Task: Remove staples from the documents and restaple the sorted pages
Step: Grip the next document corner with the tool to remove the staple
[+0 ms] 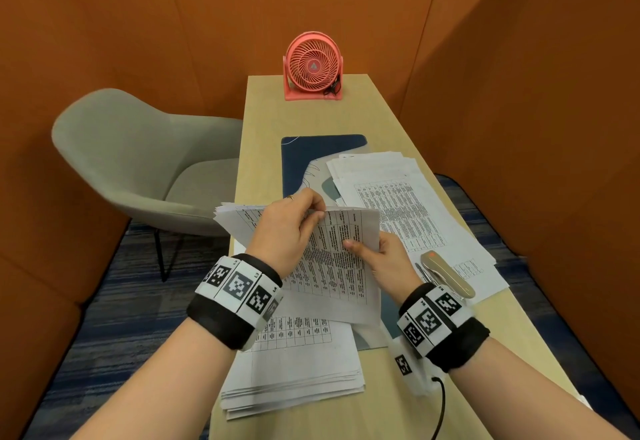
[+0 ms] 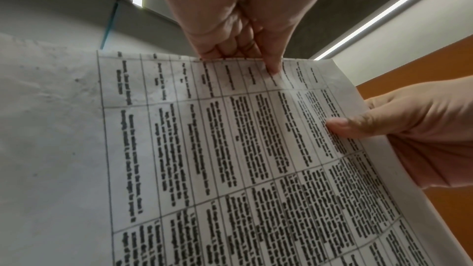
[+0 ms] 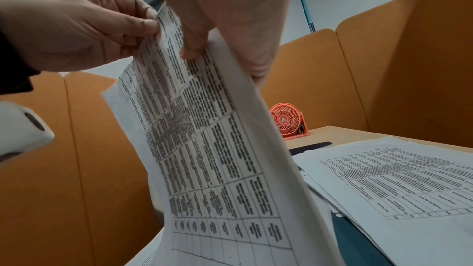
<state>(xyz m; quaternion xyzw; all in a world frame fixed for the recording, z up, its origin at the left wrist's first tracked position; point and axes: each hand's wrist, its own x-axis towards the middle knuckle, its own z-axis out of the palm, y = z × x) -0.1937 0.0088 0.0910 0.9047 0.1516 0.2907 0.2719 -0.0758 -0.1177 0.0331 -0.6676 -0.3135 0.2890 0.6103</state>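
One: Document [image 1: 332, 259] — where, in the head view?

Two: Up in the air, just above the table [image 1: 270, 121] and over the near pile [image 1: 294, 370]. Top edge pinched by the left hand [image 1: 284, 228], fingers curled on it. Right edge gripped by the right hand [image 1: 384, 259], thumb on the front. Second pile [image 1: 415, 204] spread out to the right, with the stapler [image 1: 446, 275] lying on it, touched by no hand.

One: And from the left wrist?

Two: Same sheets, close up. Left fingertips [image 2: 272, 68] nipping the top edge, paper bent a little there. Right thumb [image 2: 340, 126] pressed flat on the print at the side. No staple to be seen — hidden or too small to tell.

One: From the right wrist?

Two: Sheets hanging down in a soft curve from both grips. Pink fan [image 3: 286, 120] far back on the table.

One: How to handle it?

Two: Probably light, thin and floppy, easy to crease or tear. Best held close to the stapled corner, right by the edge, with the other hand keeping the rest of the sheets together. Gentle pulls only, most likely, or else a rip at the hole.
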